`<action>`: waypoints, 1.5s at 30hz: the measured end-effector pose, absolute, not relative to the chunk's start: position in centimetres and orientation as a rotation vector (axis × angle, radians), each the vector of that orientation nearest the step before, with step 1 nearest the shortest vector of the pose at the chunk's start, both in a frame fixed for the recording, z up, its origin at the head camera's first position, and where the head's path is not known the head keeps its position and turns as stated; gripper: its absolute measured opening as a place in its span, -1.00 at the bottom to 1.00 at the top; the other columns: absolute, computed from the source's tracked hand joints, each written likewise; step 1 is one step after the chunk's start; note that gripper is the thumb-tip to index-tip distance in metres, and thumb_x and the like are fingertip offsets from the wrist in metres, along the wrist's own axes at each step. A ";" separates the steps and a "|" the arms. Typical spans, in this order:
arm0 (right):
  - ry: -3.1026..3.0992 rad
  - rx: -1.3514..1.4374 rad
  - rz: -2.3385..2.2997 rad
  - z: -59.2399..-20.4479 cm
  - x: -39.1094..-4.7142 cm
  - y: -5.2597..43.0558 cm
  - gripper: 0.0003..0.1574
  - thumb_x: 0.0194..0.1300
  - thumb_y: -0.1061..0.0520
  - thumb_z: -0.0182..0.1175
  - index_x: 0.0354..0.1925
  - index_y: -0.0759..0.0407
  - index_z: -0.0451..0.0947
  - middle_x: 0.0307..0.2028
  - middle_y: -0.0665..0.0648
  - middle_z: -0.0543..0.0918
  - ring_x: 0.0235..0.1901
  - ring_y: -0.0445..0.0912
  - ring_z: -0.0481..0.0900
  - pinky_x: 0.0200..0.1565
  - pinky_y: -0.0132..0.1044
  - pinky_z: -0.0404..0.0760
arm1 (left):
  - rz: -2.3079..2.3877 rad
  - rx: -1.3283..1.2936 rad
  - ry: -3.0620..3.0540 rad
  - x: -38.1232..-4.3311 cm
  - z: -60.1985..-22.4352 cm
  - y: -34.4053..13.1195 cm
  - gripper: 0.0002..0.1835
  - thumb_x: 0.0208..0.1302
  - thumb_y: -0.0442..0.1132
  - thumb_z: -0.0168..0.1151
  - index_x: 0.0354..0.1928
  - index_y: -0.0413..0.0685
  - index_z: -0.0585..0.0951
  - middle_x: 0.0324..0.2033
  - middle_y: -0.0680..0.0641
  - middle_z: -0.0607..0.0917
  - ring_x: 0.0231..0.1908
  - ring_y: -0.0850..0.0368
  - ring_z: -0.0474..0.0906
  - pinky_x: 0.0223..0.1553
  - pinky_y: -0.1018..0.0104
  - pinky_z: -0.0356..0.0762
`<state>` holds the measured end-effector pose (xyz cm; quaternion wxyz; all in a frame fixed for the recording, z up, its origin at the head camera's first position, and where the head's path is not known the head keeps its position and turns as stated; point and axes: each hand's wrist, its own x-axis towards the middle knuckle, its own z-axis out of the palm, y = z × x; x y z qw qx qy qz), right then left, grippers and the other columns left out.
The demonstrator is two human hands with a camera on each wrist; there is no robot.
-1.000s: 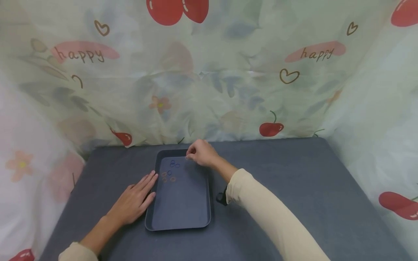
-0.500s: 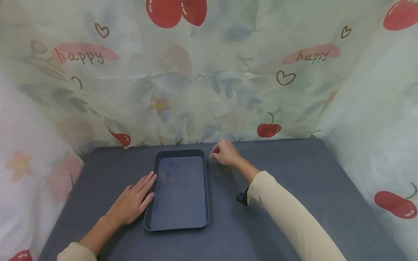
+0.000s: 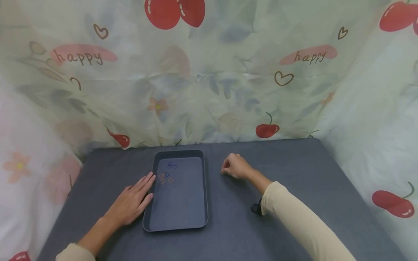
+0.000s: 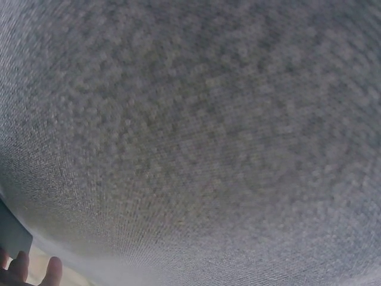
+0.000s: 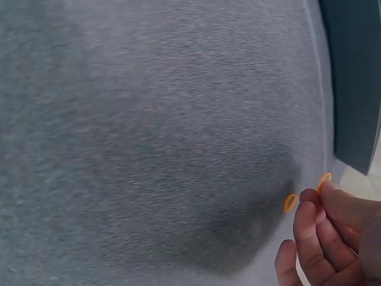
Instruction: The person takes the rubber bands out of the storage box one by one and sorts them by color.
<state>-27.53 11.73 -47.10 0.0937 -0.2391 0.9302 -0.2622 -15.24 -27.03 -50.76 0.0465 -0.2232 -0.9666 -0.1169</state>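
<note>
My left hand lies with straight fingers against the left rim of a dark grey tray. In the left wrist view only fingertips show, beside a tray corner. To the right of the tray, my right hand is low over the tablecloth. Its thumb and forefinger pinch a thin orange ring, seen in the right wrist view. A second orange ring lies on the cloth just beyond those fingertips. Several blue rings and three orange rings lie in the tray's upper left part.
A dark grey cloth covers the table. Printed curtains hang along the back and both sides. A black wrist camera sits under the right sleeve.
My right hand has moved from the tray's top right corner rightward, then down toward the cloth, over where a loose orange ring showed. The left hand has stayed on the tray's rim.
</note>
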 end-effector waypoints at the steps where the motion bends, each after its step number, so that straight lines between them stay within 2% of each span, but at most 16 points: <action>1: 2.758 -0.707 -0.771 -47.2 -27.5 11.9 -0.91 0.19 0.19 0.39 -0.46 0.12 0.74 -0.51 -0.07 0.68 -0.55 -0.23 0.52 -0.40 -0.26 0.51 | -0.356 -0.682 -2.950 -15.2 -50.8 -27.0 -0.37 0.49 -0.04 0.01 0.49 -0.10 0.18 0.46 -0.11 0.16 0.37 -0.11 0.21 0.07 -0.17 0.34; 15: 2.778 -0.698 -0.705 -47.9 -26.8 12.7 -0.91 0.20 0.18 0.39 -0.45 0.09 0.74 -0.40 -0.05 0.71 -0.54 -0.25 0.52 -0.40 -0.25 0.50 | -0.365 -0.683 -2.932 -15.2 -51.1 -27.2 -0.36 0.49 -0.04 0.01 0.49 -0.09 0.18 0.46 -0.09 0.16 0.36 -0.10 0.22 0.07 -0.17 0.35; 25: 2.769 -0.716 -0.705 -48.2 -26.9 12.9 -0.95 0.23 0.17 0.36 -0.35 0.10 0.76 -0.35 -0.05 0.71 -0.47 -0.26 0.56 -0.35 -0.21 0.54 | -0.353 -0.684 -2.919 -15.3 -51.3 -27.3 -0.36 0.48 -0.03 0.01 0.50 -0.07 0.18 0.47 -0.07 0.16 0.38 -0.08 0.20 0.06 -0.16 0.36; 36: 2.731 -0.751 -0.764 -47.2 -27.4 12.9 -0.83 0.29 0.19 0.31 -0.44 0.09 0.76 -0.49 -0.06 0.71 -0.58 -0.20 0.53 -0.47 -0.23 0.47 | -0.356 -0.685 -2.910 -15.3 -51.3 -27.2 -0.36 0.48 -0.04 0.02 0.49 -0.09 0.20 0.46 -0.09 0.17 0.37 -0.10 0.22 0.06 -0.17 0.36; 45: 2.780 -0.704 -0.780 -45.7 -28.3 12.0 -0.93 0.25 0.15 0.35 -0.36 0.08 0.75 -0.47 -0.09 0.68 -0.47 -0.24 0.58 -0.34 -0.23 0.55 | -0.351 -0.669 -2.954 -15.2 -51.1 -27.2 -0.35 0.49 -0.01 -0.01 0.51 -0.05 0.15 0.48 -0.07 0.14 0.39 -0.07 0.17 0.09 -0.17 0.34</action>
